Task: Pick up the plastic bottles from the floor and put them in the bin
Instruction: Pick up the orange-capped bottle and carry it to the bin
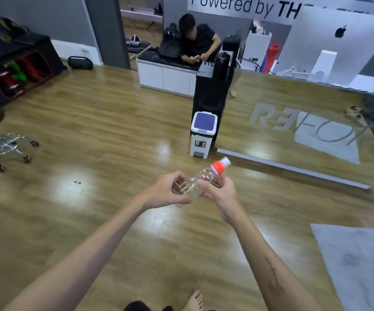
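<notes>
1. We hold one clear plastic bottle (195,181) in both hands, up in the air above the wooden floor (92,122) and on the near side of the pedal bin (203,134).
2. Our left hand (167,190) curls round the bottle's lower half, thumb beneath and fingers over the top.
3. Our right hand (218,190) grasps the upper part just below the neck, fingers wrapped over the clear wall.
4. The bottle lies tilted, base toward our left hand, neck pointing up and away toward the bin. It looks empty: we see the floor and our fingers through its wall, with no liquid line.
5. A red band (218,167) wraps the neck and a white cap (225,161) sits on the end.
6. The bin is white with a blue lid, and the lid is down, so we cannot tell what is inside. A pedal shows at its foot.
7. Directly behind the bin stands a tall black unit (213,90), touching or nearly touching it.
8. To the right of the bin runs a wood-faced counter (293,122) with grey lettering on its front.
9. Far left of the bin is a wheeled stool base (9,147).
10. Beyond the bin, another person (198,42) leans over a white cabinet (166,77).
11. Well to the near right of the bin lies a grey mat (358,261).
</notes>
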